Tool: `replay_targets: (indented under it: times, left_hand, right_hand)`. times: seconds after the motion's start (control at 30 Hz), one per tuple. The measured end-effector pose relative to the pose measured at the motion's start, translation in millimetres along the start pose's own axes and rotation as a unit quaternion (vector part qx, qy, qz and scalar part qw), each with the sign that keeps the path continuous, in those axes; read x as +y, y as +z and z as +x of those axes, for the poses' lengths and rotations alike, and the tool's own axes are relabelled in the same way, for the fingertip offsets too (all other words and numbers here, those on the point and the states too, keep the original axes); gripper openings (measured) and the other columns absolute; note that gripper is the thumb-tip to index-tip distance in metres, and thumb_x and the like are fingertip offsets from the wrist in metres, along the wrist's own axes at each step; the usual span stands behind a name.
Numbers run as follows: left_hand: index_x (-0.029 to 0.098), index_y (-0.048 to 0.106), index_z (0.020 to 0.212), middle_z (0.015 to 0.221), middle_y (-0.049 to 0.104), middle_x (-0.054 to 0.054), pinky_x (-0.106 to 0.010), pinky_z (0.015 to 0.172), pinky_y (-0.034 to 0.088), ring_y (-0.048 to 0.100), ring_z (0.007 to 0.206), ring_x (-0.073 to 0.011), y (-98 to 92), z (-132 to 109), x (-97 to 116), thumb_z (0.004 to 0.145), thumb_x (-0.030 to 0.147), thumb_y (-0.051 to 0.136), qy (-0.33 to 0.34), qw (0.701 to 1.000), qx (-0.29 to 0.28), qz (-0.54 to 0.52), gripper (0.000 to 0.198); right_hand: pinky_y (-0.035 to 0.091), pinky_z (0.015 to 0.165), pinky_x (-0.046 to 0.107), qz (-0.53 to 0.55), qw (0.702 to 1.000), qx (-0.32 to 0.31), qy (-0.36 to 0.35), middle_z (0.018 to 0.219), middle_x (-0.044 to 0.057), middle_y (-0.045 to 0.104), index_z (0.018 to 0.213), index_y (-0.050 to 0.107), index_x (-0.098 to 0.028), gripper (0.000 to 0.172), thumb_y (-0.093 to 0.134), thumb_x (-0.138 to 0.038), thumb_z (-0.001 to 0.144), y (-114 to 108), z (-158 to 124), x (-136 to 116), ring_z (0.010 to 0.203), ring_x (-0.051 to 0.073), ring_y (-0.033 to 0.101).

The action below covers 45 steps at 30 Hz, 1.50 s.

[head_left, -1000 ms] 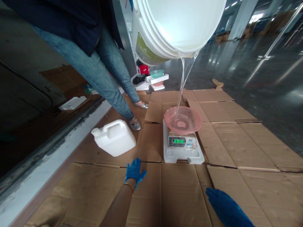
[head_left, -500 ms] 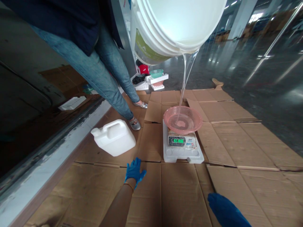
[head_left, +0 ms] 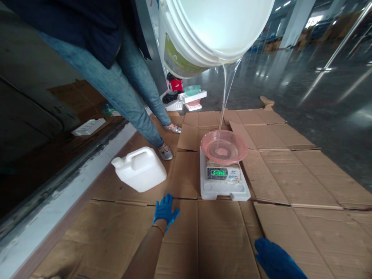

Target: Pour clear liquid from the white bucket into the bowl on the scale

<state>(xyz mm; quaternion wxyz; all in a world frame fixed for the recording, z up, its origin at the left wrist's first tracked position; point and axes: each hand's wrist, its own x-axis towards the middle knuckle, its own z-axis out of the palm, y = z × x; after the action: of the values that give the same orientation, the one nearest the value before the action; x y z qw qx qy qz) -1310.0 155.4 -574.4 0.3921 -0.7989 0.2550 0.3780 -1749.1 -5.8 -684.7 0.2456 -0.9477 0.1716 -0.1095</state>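
Clear liquid (head_left: 226, 97) pouring from a white plastic pail (head_left: 203, 31) into a pink basin (head_left: 223, 147), digital scale (head_left: 222, 182) readout climbing.
Gloved left hand (head_left: 165, 211) open, empty; right hand (head_left: 274, 259), can't tell.

Bucket (head_left: 215, 31): white plastic, smooth and glossy, at 12 o'clock.
Basin (head_left: 223, 146): translucent pink plastic, glossy, at 12 o'clock.
Jug (head_left: 139, 170): white plastic, smooth, at 11 o'clock.
Cardboard sheets (head_left: 223, 240): brown paper, matt, rough.
Floor (head_left: 334, 77): polished, glossy, at 2 o'clock.

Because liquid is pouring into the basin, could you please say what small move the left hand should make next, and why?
Probably raise the left hand as a ready stop signal to the person beside the white plastic pail: clear liquid is falling into the pink plastic basin on the digital scale, whose green readout is lit.
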Motion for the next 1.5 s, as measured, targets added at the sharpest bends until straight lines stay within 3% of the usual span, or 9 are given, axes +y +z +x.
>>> replay_targets:
  times: [0.13, 0.23, 0.37, 0.5, 0.93, 1.5]
  left_hand:
    - [0.013, 0.024, 0.174, 0.180, 0.014, -0.008, -0.063, 0.139, 0.015, 0.023, 0.168, -0.0332, -0.8, -2, 0, 0.103, 0.052, 0.046, -0.001, 1.000, -0.003, -0.004, 0.084]
    - [0.014, 0.024, 0.174, 0.181, 0.013, -0.008, -0.062, 0.139, 0.014, 0.022, 0.168, -0.0328, -1.3, -3, 0, 0.103, 0.053, 0.045, -0.002, 1.000, -0.004, -0.006, 0.084]
    - [0.014, 0.023, 0.174, 0.181, 0.012, -0.008, -0.062, 0.139, 0.014, 0.021, 0.169, -0.0323, -2.0, -2, 1, 0.102, 0.054, 0.045, -0.002, 1.000, -0.006, -0.008, 0.085]
    - [0.014, 0.023, 0.174, 0.181, 0.012, -0.008, -0.062, 0.139, 0.013, 0.022, 0.168, -0.0323, -1.0, -2, -1, 0.102, 0.054, 0.044, -0.003, 1.000, -0.004, -0.008, 0.085]
    - [0.013, 0.024, 0.174, 0.181, 0.013, -0.008, -0.062, 0.139, 0.014, 0.023, 0.168, -0.0331, -5.0, -6, 4, 0.102, 0.053, 0.044, -0.005, 1.000, -0.006, -0.007, 0.085]
    - [0.012, 0.022, 0.174, 0.181, 0.010, -0.008, -0.062, 0.139, 0.014, 0.022, 0.168, -0.0334, -8.4, -7, 6, 0.103, 0.052, 0.042, -0.006, 1.000, -0.011, -0.001, 0.084]
  right_hand:
    - [0.057, 0.097, 0.030, 0.057, 0.993, -0.092, 0.042, 0.118, 0.017, 0.068, 0.140, 0.069, -0.016, 0.058, 0.059, -0.037, 0.087, 0, 14, -3, 0.120, 0.027, 0.063]
    - [0.057, 0.099, 0.030, 0.057, 0.991, -0.110, 0.042, 0.120, 0.016, 0.067, 0.139, 0.071, -0.016, 0.057, 0.059, -0.034, 0.087, 10, -2, -4, 0.121, 0.026, 0.063]
    - [0.056, 0.097, 0.027, -0.027, 0.997, -0.069, -0.024, 0.121, 0.012, 0.069, 0.123, 0.079, -0.020, 0.046, 0.053, -0.017, 0.086, 31, -51, -6, 0.115, 0.021, 0.065]
    - [0.057, 0.093, 0.029, -0.120, 0.987, -0.041, -0.103, 0.124, 0.003, 0.070, 0.111, 0.083, -0.028, 0.051, 0.046, -0.006, 0.084, 45, -79, -5, 0.110, 0.016, 0.067]
    - [0.065, 0.088, 0.034, -0.163, 0.974, -0.069, -0.142, 0.127, 0.007, 0.069, 0.117, 0.084, -0.031, 0.052, 0.052, -0.012, 0.080, 63, -93, 4, 0.111, 0.021, 0.070]
    - [0.065, 0.088, 0.036, -0.173, 0.972, -0.077, -0.142, 0.127, 0.008, 0.069, 0.117, 0.084, -0.032, 0.052, 0.052, -0.011, 0.082, 58, -89, -1, 0.111, 0.023, 0.070]
